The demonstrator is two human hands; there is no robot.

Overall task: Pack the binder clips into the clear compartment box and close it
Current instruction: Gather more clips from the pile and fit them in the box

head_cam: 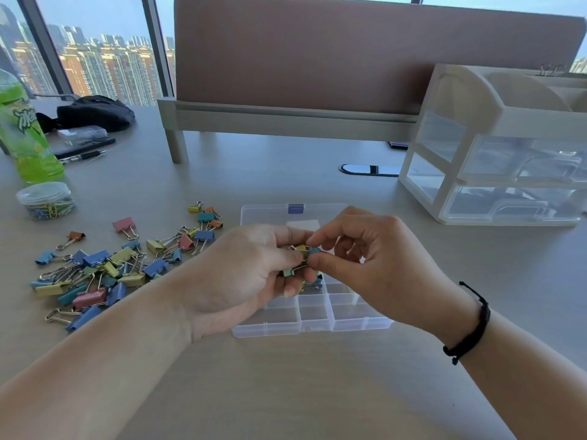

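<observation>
The left hand (pixel 251 268) cups several binder clips (pixel 297 262) over the open box (pixel 313 315) at frame centre while the right hand (pixel 365 262) pinches one, seemingly mid-sorting; next, drop it into a compartment.

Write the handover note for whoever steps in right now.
Left hand: holds a few small clips over the box.
Right hand: pinches a teal clip out of that bunch.
Box: open on the desk, lid back; at least one clip in a compartment, mostly hidden by the hands.
Pile: many clips loose, left of the box.
Left: pack the pile, close the lid.
</observation>
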